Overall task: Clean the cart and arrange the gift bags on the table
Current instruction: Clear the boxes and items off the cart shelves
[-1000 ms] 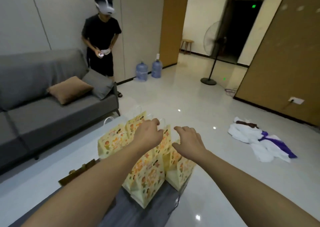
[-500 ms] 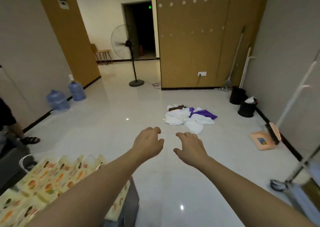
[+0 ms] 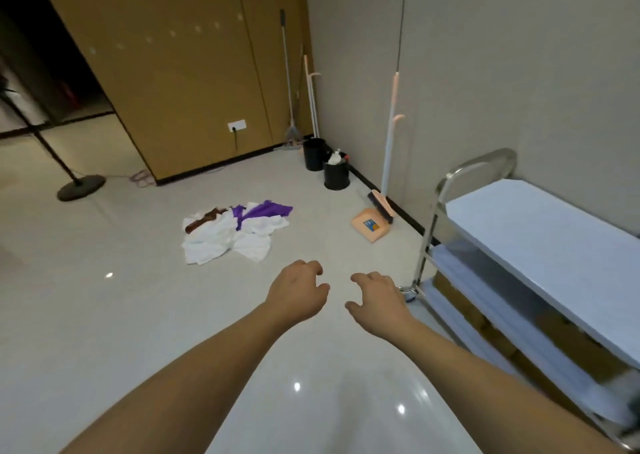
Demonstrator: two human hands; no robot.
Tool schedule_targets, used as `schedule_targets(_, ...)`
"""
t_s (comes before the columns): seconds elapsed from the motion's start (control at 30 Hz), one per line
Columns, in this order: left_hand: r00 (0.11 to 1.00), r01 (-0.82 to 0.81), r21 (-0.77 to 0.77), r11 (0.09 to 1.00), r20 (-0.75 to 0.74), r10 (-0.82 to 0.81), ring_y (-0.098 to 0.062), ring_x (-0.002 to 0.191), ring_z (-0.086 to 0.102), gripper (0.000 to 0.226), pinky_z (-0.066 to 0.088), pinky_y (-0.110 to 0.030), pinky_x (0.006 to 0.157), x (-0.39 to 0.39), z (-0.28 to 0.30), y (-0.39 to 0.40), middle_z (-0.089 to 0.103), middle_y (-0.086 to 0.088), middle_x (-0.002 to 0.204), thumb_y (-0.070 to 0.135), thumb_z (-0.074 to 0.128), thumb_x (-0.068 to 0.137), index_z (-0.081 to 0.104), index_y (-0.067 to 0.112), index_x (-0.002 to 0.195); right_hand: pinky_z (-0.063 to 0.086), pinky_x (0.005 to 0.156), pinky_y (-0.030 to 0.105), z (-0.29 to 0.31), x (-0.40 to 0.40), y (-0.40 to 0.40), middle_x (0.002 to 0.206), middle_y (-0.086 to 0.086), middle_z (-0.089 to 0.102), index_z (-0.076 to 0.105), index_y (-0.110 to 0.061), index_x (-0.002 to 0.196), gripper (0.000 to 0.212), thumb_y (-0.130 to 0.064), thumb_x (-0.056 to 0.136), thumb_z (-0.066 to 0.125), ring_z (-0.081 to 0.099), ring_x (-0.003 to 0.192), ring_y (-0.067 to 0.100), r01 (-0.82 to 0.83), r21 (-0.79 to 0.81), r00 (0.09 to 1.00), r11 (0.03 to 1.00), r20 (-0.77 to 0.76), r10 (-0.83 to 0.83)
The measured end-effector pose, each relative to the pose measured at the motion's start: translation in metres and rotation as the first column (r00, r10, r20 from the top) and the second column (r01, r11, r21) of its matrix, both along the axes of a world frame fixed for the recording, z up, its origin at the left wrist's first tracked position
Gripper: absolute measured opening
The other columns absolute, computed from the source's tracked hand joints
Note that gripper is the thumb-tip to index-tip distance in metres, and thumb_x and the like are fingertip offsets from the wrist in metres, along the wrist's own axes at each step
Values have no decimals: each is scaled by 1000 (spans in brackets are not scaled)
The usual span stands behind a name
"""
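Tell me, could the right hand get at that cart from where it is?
Probably yes. The right hand is empty and hangs over bare floor, with the cart just to its right and nothing between them, though it isn't touching the cart yet.

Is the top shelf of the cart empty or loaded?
Empty, as far as it shows: the top shelf of the cart is a bare pale surface, though its far right end is cut off.

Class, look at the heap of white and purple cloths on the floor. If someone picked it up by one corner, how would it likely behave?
The heap of cloths lies crumpled and flat, so it is probably floppy and would drape. It looks like several loose pieces, so some may stay behind or drop. It seems light and unlikely to break.
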State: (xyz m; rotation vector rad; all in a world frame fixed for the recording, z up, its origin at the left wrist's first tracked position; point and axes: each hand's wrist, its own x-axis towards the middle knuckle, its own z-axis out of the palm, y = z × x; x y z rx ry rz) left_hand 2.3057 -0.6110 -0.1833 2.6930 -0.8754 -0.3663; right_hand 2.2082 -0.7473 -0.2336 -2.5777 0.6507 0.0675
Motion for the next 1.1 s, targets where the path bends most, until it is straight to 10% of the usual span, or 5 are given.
schedule_targets(0.53,756,620,6,785,-273,-595,-25,101,59,27,46,-30,79,81,-108,-317,63,-10,113,31,58,96,65,14,115,47,101,37,-86,5,-211,131,9,59,53,-16,138,49,-36,95,62,54,121,27,635,37,759,772,-215,-614)
schedule_targets(0.7,670,705,20,709,-349,-656,-30,124,56,44,48,-37,100,68,-134,-377,57,-10,138,32,56,97,56,15,138,42,107,40,-106,-17,-243,142,12,52,44,-16,148,58,-37,95,60,46,131,31,776,70,615,626,-302,-729)
schedule_targets(1.1,591,759,-20,650,-397,-702,-30,120,56,40,42,-28,91,-49,-278,-473,58,-9,136,31,58,98,59,15,135,42,106,40,-244,-126,-305,141,13,50,39,-15,151,59,-33,97,57,44,130,33,900,32,424,435,-290,-858)
